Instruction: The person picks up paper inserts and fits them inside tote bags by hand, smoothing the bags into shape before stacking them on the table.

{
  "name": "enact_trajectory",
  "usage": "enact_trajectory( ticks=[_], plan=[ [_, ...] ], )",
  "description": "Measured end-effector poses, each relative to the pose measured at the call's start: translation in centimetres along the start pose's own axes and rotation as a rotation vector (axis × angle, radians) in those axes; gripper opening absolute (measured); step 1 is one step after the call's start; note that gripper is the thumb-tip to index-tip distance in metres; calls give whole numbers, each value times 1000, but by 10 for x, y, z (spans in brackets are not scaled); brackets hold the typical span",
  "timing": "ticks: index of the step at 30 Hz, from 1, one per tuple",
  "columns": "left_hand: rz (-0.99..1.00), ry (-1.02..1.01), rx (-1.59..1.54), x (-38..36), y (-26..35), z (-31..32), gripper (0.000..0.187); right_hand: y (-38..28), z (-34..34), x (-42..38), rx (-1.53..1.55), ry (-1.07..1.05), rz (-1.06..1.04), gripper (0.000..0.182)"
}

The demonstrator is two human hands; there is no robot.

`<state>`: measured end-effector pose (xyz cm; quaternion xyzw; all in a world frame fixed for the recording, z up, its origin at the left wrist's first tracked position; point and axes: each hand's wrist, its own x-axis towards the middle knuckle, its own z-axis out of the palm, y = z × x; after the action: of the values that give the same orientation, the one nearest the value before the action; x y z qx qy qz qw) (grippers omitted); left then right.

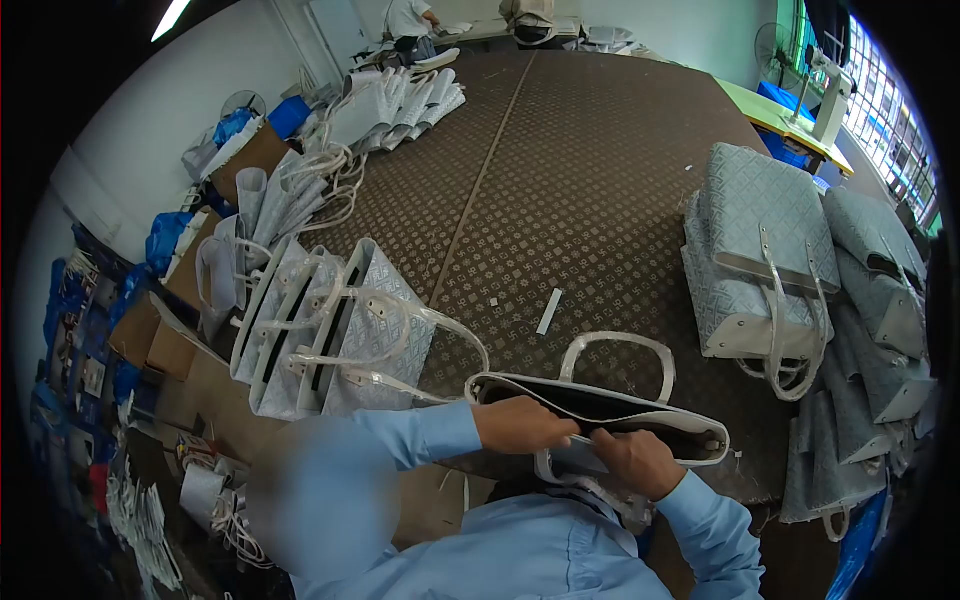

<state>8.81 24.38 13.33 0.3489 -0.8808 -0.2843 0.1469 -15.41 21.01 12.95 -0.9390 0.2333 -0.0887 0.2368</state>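
My left grip and right grip pinch the bag at its near edge, apparently adjusting it; the next move should require even tension.

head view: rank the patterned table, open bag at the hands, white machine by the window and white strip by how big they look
1. Patterned table
2. Open bag
3. White machine, which stands farther off
4. White strip

Handbag at the near edge of the worktop, between standing bags at left and stacked bags at right.
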Motion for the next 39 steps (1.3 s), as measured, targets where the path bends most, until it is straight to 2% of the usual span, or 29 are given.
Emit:
enact_trajectory(
  ticks=[4, 7, 9, 12, 17, 19, 21, 23, 24, 26, 28, 30, 33, 37, 39],
  plan=[
    [79, -19, 11, 11, 3, 5, 17, -1, -20, -15, -22, -89, 83, 20],
    [35, -57, 52, 6, -2, 3, 15, 8, -19, -34, -32, -15, 165, 19],
    [26, 5, 86, 0, -8, 3, 14, 6, -15, -37, -35, 109, 258, 19],
    [-57, 41, 188, -25, -19, -8, 13, 9, -13, -40, -123, 189, 294, 21],
    [-131, 165, 351, -34, -18, -19, 17, 14, -17, -37, -141, 289, 269, 23],
    [-145, 116, 343, -34, -20, -26, 19, 26, -31, -50, -75, 228, 272, 21],
    [-159, 70, 332, -30, -21, -34, 20, 37, -40, -66, -96, 340, 233, 19],
    [-217, 13, 187, -21, -21, -41, 22, 39, -50, -77, -110, 347, 240, 17],
    [-212, 8, 170, -12, -17, -38, 22, 40, -50, -81, -147, 296, 195, 15],
    [-89, 11, -64, 24, -2, -23, 23, 40, -47, -85, -181, 238, 161, 13],
    [-71, -64, 101, 65, 22, 5, 17, 38, -40, -81, -192, 235, 139, 11],
    [1, -43, 186, 100, 32, 33, 17, 35, -34, -83, -228, 261, 161, 13],
    [90, -37, 212, 118, 39, 38, 20, 37, -31, -92, -273, 306, 155, 23],
    [98, -45, 213, 107, 37, 38, 17, 31, -27, -89, -343, 304, 102, 39],
    [117, 61, 317, 102, 40, 37, 15, 26, -21, -76, -351, 347, 115, 37]
  ],
)
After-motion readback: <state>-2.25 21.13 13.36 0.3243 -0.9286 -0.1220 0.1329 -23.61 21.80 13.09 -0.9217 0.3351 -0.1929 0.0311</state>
